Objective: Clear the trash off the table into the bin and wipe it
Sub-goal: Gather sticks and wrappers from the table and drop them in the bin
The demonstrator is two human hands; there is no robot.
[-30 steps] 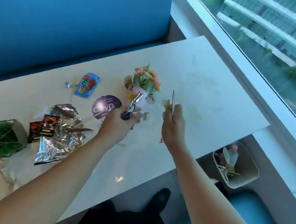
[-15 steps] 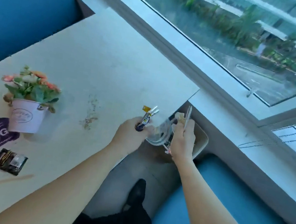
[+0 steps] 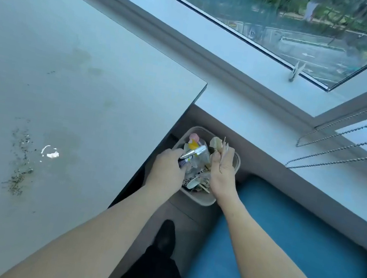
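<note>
Left hand [image 3: 168,168] over bin [image 3: 199,200], fingers curled round foil wrapper [image 3: 194,153]. Right hand [image 3: 223,172] at its 3 o'clock, gripping sticks [image 3: 224,146]. Crumbs [image 3: 19,162] on table [image 3: 92,73], 9 o'clock.

Table [image 3: 76,99]: L + btm off-frame

Both forearms [image 3: 97,233] are bare along their whole visible length, as are the left hand [image 3: 168,170] and right hand [image 3: 222,175]. Lower down: loose black trousers [image 3: 152,274] on one leg, and a black shoe [image 3: 165,236] with a rounded toe.
</note>
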